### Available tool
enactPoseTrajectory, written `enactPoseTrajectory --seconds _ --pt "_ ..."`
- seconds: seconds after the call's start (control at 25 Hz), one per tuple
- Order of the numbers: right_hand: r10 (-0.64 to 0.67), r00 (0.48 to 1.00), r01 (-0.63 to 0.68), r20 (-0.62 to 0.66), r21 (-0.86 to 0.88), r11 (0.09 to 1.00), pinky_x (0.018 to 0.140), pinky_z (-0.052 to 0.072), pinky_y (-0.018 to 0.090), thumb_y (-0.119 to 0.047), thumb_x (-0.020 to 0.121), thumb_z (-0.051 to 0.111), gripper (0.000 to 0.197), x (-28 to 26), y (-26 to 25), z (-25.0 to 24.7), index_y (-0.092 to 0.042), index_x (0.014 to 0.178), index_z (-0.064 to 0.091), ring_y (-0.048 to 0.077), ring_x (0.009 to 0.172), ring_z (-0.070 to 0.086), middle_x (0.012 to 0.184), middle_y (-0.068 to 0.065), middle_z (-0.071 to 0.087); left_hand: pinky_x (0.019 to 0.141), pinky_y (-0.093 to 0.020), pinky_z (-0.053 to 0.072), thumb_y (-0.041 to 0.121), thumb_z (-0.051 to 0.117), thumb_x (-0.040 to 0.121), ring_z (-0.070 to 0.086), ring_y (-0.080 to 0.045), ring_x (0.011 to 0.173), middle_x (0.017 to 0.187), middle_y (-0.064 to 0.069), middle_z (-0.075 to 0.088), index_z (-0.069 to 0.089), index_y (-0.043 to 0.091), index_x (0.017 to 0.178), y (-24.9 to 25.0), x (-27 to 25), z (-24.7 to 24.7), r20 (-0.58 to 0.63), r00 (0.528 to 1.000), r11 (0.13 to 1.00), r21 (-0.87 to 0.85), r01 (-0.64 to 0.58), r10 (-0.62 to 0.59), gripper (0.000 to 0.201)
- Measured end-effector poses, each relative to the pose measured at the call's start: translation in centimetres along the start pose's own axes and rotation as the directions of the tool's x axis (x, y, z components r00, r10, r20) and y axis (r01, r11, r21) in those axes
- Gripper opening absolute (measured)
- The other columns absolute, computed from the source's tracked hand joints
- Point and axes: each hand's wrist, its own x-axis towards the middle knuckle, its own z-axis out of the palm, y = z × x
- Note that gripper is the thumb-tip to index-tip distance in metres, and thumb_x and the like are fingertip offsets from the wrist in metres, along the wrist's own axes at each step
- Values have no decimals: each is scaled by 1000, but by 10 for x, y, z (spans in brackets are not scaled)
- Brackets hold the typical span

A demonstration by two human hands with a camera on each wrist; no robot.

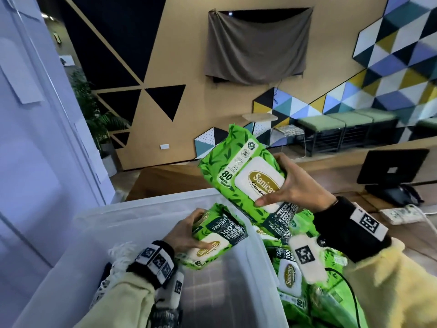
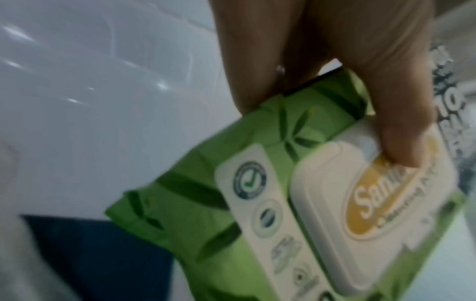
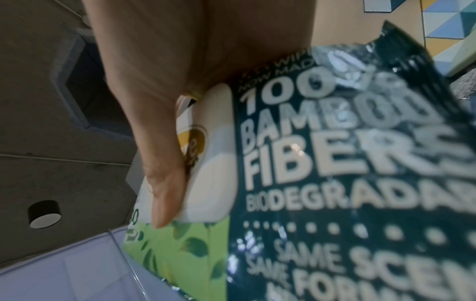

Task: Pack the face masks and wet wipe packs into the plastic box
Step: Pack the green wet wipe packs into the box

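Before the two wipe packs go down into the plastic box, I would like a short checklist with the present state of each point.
1. Left hand grips its wipe pack firmly: ok, thumb on the lid, fingers under.
2. Right hand grips the raised wipe pack: ok.
3. Left pack is over the plastic box: ok.
4. Raised pack is over the box: not ok, it hangs above the far right corner.
5. Box floor has free room: ok, bare floor shows.
6. Face masks are within reach: cannot tell, none seen.
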Motion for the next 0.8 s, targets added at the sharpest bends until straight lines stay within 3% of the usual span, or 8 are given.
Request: enactPoseTrajectory --seconds 0.12,0.28,0.4,0.48,0.56,0.68,0.72,0.8 --pt "2 1000 -1 31 -22 1000 62 48 9 8 54 83 69 3 1 6 -21 103 45 -7 71 63 88 -7 63 93 -14 38 18 86 62 55 -13 114 124 4 56 41 15 130 -30 2 23 7 998 974 219 58 -61 82" --pt "16 997 -9 79 -77 997 74 54 21 -8 49 89 81 7 6 13 -12 116 44 1 83 65 96 -4 66 107 -24 25 22 80 70 37 -24 133 145 -10 38 34 7 141 -50 20 52 178 968 846 531 56 -176 86" --pt "-10 994 24 113 -121 992 88 51 29 -18 46 92 94 8 8 18 -19 125 42 8 97 63 106 -7 64 110 -27 20 23 77 74 28 -26 137 149 -14 30 28 5 144 -48 31 59 199 944 800 591 98 -263 88" --pt "-29 990 56 137 -193 980 86 51 25 -20 47 92 91 5 9 21 -21 123 41 5 95 62 106 -8 64 112 -29 17 22 76 76 24 -27 139 150 -15 27 23 5 145 -41 26 66 185 939 754 649 104 -289 89" --pt "-41 985 92 168 -308 947 83 50 25 -24 48 92 87 0 10 22 -20 118 41 8 94 61 106 -5 63 113 -29 17 22 74 78 21 -27 140 151 -15 24 19 6 147 -32 14 62 182 948 769 633 90 -262 89" --pt "-44 978 144 204 -511 847 78 39 23 -37 50 89 89 -7 7 22 -18 120 38 12 99 54 111 -4 57 98 -17 34 20 62 87 41 -24 127 140 -14 41 35 -1 138 16 -11 4 23 980 898 405 172 -198 62" --pt "-42 974 167 222 -582 796 78 35 23 -40 51 88 92 -10 7 23 -16 124 37 12 100 50 113 -2 55 92 -12 35 24 56 90 46 -22 122 134 -13 48 42 -1 134 35 -21 -22 -93 984 930 326 172 -149 53" --pt "-48 960 235 274 -705 670 87 32 26 -43 55 85 98 -14 3 27 -12 132 34 14 107 45 124 4 51 91 -12 31 25 51 93 50 -21 122 134 -12 54 48 3 132 72 -38 -66 -291 956 930 357 86 23 45"
